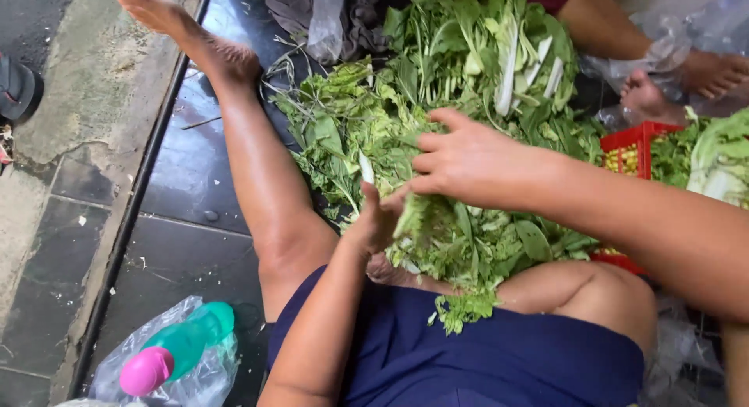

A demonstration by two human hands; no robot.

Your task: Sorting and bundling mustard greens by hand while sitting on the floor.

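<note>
A large heap of leafy greens (pixel 437 103) lies on the dark tiled floor between my legs. My right hand (pixel 468 161) reaches in from the right and grips a bundle of greens (pixel 445 235) from above, fingers curled around the stems. My left hand (pixel 374 220) comes up from below and presses against the same bundle on its left side. The bundle hangs over my lap, above my dark blue shorts (pixel 484 352).
My bare left leg (pixel 250 157) stretches across the floor. A green bottle with a pink cap (pixel 175 352) lies in a clear bag at lower left. A red crate (pixel 636 145) stands at right, with another person's feet (pixel 686 79) behind it.
</note>
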